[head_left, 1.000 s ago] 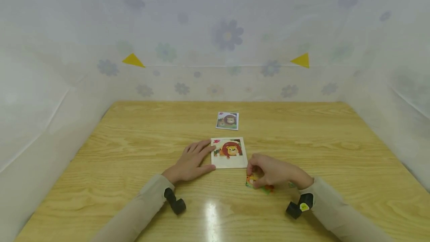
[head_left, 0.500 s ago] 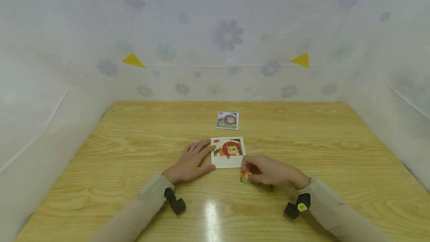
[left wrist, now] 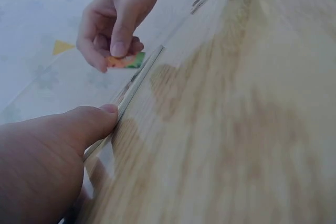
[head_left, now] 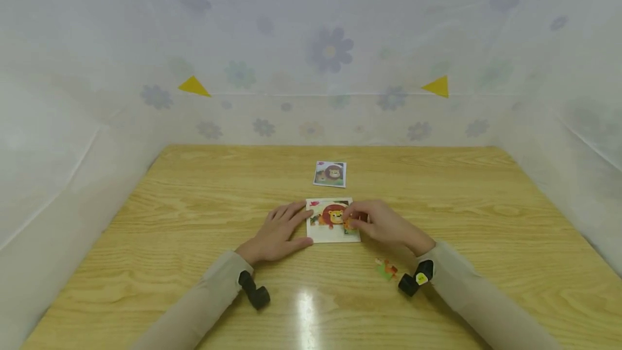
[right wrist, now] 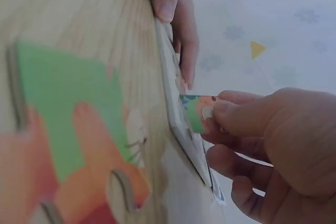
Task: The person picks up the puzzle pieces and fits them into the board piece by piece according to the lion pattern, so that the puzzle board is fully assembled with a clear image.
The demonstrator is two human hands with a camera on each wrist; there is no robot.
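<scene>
- Your left hand (head_left: 274, 234) lies flat on the table (head_left: 170, 220), fingers straight, their tips pressed against the left edge of the puzzle board (head_left: 325, 236); the left wrist view shows the thumb (left wrist: 92, 121) butted against that thin edge, so this hand grips nothing and only steadies the frame
- The puzzle board sits between your two hands, flat on the wood, with the lion picture mostly filled in and a bare white strip along its near side
- Your right hand (head_left: 381, 223) is over the board's right side, thumb and fingers curled and pinching a small puzzle piece (head_left: 347, 224); the right wrist view shows the piece (right wrist: 197, 113) held just above the board's edge, and I cannot tell whether it touches the board yet
- The relation that matters: the piece lies straight over the right part of the board, so the way to go is down, not sideways; your right hand is the nearer one and already has it, while your left is on the far side of the frame
- The piece looks tilted against the board's face in the wrist views, so, as I judge it, it needs levelling before it seats
- A loose puzzle piece (head_left: 386, 269) lies on the table near your right wrist, apart from the board
- A small reference card (head_left: 330, 173) with the same lion lies beyond the board, well apart from both hands
</scene>
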